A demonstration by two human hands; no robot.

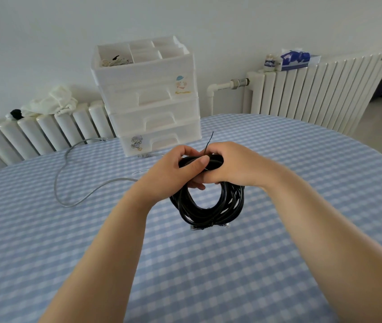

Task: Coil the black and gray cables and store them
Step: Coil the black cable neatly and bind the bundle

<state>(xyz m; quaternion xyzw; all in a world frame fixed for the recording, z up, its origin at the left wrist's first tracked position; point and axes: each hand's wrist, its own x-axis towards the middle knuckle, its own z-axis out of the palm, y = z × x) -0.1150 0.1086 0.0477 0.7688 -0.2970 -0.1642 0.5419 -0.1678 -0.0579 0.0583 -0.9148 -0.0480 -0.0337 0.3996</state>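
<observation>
The black cable (206, 212) hangs as a round coil above the table, its clear plugs at the bottom. My left hand (173, 171) and my right hand (232, 165) both grip the top of the coil, close together. A thin black tie (208, 142) sticks up between my fingers. The gray cable (69, 180) lies uncoiled in loose curves on the checked tablecloth to the left, one end running toward the white drawer unit (148, 99) at the back of the table.
The drawer unit has three shut drawers and an open top tray with compartments holding small items. White radiators (313, 89) stand behind the table, with a cloth (50, 101) on the left one and a tissue box (294, 59) on the right one.
</observation>
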